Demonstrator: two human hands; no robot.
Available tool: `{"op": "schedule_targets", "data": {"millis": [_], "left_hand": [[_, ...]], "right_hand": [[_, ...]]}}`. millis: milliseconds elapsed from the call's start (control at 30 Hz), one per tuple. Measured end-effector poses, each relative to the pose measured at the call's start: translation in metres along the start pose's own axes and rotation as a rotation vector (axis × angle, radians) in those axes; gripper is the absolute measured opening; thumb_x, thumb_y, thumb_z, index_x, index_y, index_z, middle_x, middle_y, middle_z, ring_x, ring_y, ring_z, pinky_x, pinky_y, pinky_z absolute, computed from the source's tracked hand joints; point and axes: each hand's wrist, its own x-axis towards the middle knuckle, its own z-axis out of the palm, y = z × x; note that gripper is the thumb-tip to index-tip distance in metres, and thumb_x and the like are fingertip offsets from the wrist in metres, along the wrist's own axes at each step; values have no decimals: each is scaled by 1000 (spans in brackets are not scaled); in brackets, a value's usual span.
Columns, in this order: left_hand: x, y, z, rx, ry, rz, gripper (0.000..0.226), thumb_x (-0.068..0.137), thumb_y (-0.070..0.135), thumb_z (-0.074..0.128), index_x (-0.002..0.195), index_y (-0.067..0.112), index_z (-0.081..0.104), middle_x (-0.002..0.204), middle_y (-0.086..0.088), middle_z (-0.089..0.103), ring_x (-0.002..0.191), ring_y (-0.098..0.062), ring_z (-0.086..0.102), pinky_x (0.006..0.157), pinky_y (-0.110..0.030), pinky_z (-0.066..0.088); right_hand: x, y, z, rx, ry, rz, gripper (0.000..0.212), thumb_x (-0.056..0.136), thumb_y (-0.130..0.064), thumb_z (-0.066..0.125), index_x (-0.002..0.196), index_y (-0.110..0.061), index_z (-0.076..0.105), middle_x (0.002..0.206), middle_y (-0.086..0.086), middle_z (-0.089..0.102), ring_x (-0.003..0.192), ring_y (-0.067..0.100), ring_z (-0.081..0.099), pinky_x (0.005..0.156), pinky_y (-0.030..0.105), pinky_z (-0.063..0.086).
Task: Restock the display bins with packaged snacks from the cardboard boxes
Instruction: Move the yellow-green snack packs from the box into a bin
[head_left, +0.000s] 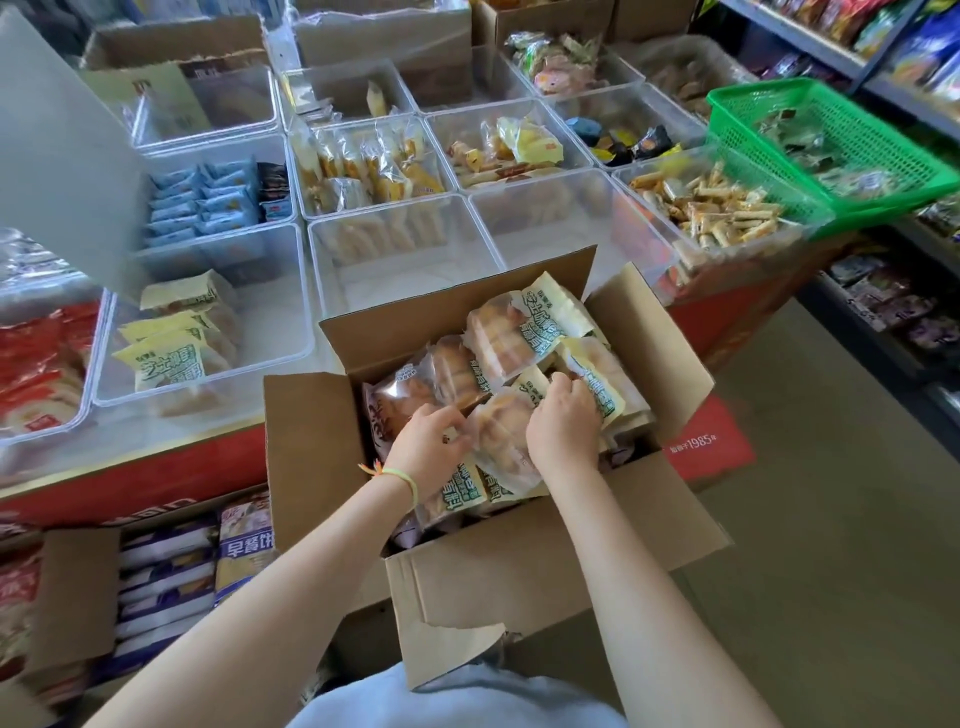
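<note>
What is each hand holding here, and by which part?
Both hands grip bread packets in the cardboard box: left hand and right hand on opposite edges of the middle packet.

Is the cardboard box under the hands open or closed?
Open: the cardboard box has its flaps folded outward, with bread packets showing inside.

Green plastic basket (831, 135) sits at right, tilted on the bin edges, wrapped items inside. Wall shelves (810, 36) at far right hold colourful packets. Red display base (711, 447) carries white print.
</note>
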Motion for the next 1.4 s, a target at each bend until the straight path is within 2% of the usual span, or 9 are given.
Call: {"op": "schedule_targets", "data": {"millis": [233, 400, 500, 667, 867, 1033, 1200, 1300, 1400], "left_hand": [[-1, -13, -11, -184, 39, -141, 10, 95, 15, 54, 95, 23, 60, 114, -8, 54, 99, -23, 54, 86, -27, 41], [-18, 14, -63, -784, 15, 53, 49, 76, 27, 52, 125, 28, 58, 128, 7, 60, 118, -5, 57, 95, -24, 50], [-25, 33, -95, -768, -107, 225, 62, 70, 34, 74, 129, 35, 55, 129, 6, 64, 118, -10, 60, 93, -31, 54], [-32, 29, -124, -870, -148, 218, 69, 67, 14, 87, 127, 24, 55, 120, -8, 68, 109, -29, 67, 86, -41, 58], [-44, -12, -151, -908, -102, 175, 45, 76, 25, 78, 115, 16, 58, 112, -8, 72, 103, -28, 70, 84, -41, 58], [-46, -68, -177, -998, 110, 104, 26, 77, 41, 76, 80, 18, 64, 90, -14, 71, 85, -27, 66, 83, -50, 51], [-44, -133, -227, -993, 241, 75, 30, 84, 39, 72, 82, 10, 67, 93, -28, 68, 85, -37, 66, 85, -58, 52], [-41, -175, -262, -1063, 307, 30, 25, 83, 38, 74, 78, 15, 67, 81, -20, 70, 82, -27, 67, 80, -49, 54], [-33, -215, -296, -1197, 358, -34, 20, 90, 27, 69, 87, 7, 66, 87, -14, 71, 77, -22, 68, 75, -37, 55]], "right_hand": [[-4, -8, -32, 226, -35, -125, 13, 99, -9, 51, 87, -10, 57, 89, 3, 59, 89, 26, 56, 68, 33, 39], [-19, -35, -93, 392, -108, -381, 7, 98, -17, 60, 92, -19, 63, 76, -15, 62, 72, -1, 57, 60, 10, 39], [-18, -54, -114, 507, -139, -415, 6, 97, -18, 62, 93, -20, 66, 82, -13, 69, 79, 1, 63, 67, 15, 47], [-23, -89, -125, 743, -285, -437, 7, 96, -14, 64, 96, -18, 70, 88, -5, 73, 88, 8, 68, 79, 20, 52], [-30, -139, -92, 734, -238, -388, 8, 98, -19, 61, 94, -18, 67, 85, -1, 72, 84, 19, 67, 80, 43, 55], [-38, -197, -52, 743, -222, -305, 8, 96, -21, 65, 89, -18, 68, 81, -3, 73, 76, 9, 67, 71, 27, 53], [-47, -268, -12, 798, -249, -192, 10, 90, -22, 73, 86, -16, 66, 77, -4, 72, 70, 4, 64, 65, 24, 51], [-44, -312, 4, 752, -263, -145, 21, 86, -33, 77, 93, -18, 64, 84, 0, 73, 71, 8, 65, 63, 26, 50], [-42, -353, 20, 608, -459, -136, 26, 83, -43, 77, 99, -24, 67, 88, -5, 70, 72, 10, 62, 61, 25, 46]]}}
